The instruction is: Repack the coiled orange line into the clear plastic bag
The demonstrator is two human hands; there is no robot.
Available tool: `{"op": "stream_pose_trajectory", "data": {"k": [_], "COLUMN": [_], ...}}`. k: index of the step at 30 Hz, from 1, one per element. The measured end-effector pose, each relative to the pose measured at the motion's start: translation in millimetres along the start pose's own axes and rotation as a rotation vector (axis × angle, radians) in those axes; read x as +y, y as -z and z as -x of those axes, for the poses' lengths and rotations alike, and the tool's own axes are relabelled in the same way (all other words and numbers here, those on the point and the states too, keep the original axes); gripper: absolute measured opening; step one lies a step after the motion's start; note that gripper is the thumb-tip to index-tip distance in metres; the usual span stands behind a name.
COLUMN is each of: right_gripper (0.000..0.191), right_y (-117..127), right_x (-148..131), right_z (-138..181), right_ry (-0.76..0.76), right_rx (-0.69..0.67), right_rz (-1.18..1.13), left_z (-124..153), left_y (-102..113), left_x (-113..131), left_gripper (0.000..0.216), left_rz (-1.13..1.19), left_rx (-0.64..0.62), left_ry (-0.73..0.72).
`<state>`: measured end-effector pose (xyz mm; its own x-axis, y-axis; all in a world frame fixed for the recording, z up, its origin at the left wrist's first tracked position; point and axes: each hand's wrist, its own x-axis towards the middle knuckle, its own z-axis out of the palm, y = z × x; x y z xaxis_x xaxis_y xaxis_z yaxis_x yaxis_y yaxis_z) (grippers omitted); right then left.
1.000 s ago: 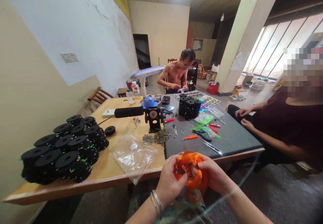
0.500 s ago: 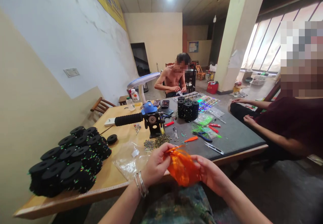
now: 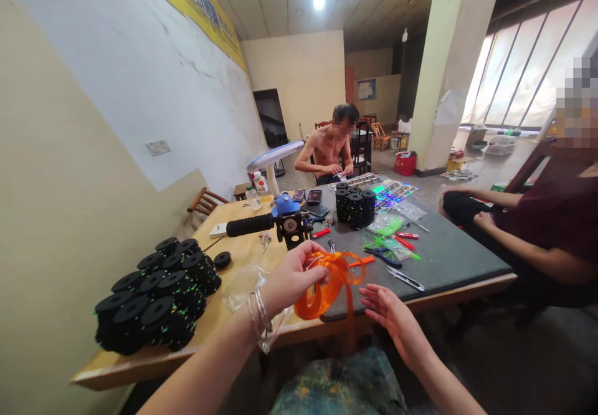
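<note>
A looped bundle of orange ribbon [image 3: 322, 296] hangs from my left hand [image 3: 299, 275], whose thumb and fingers pinch it near the top. One strand dangles below the rest. My right hand [image 3: 385, 309] is to the right of the bundle, fingers stretched out and apart, touching nothing. Behind the ribbon, on the dark mat [image 3: 443, 256], lie an orange-handled tool [image 3: 362, 261], thread snips [image 3: 405, 278] and blue-handled pliers [image 3: 384, 255]. A clear plastic bag [image 3: 245, 284] rests on the table beside my left wrist.
Stacked black foam spools [image 3: 154, 290] cover the table's left side; more spools [image 3: 355, 206] stand at the back. A clamp device with a black grip [image 3: 250, 224] and a white-blue lamp [image 3: 275, 153] rise mid-table. One person [image 3: 327, 147] sits opposite, another [image 3: 537, 215] at right.
My right hand has let go of the orange ribbon and opened out to the right. The bundle, held by my left hand, now hangs in looser loops. The camera view has shifted left.
</note>
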<state>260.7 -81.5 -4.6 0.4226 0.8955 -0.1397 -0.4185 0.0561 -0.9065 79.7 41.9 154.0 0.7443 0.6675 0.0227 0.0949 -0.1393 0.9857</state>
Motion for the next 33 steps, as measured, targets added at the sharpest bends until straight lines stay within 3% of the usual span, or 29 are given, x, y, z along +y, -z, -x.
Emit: {"op": "stream_pose_trajectory", "data": {"k": [3, 11, 13, 18, 20, 29, 33], "right_gripper": [0.045, 0.052, 0.046, 0.040, 0.034, 0.020, 0.029], "right_y": [-2, -24, -28, -26, -27, -54, -55], "right_x": [-2, -6, -5, -6, -7, -2, -4], "right_z": [4, 4, 4, 10, 9, -9, -10], "right_ry": [0.158, 0.414, 0.445, 0.665, 0.712, 0.641, 0.441], "right_rx": [0.021, -0.221, -0.180, 0.125, 0.129, 0.048, -0.090], "right_rz": [0.125, 0.382, 0.489, 0.754, 0.786, 0.789, 0.598], "left_z": [-2, -2, -2, -5, -6, -5, -5], "left_y": [2, 1, 0, 1, 2, -4, -2], "left_x": [6, 1, -5, -15, -16, -12, -17], "left_gripper": [0.030, 0.040, 0.040, 0.042, 0.043, 0.044, 0.042], "left_rz": [0.034, 0.087, 0.103, 0.089, 0.094, 0.107, 0.090], "left_rx": [-0.037, -0.083, -0.076, -0.035, -0.041, -0.040, -0.020], "left_ry": [0.031, 0.058, 0.065, 0.096, 0.098, 0.122, 0.122]}}
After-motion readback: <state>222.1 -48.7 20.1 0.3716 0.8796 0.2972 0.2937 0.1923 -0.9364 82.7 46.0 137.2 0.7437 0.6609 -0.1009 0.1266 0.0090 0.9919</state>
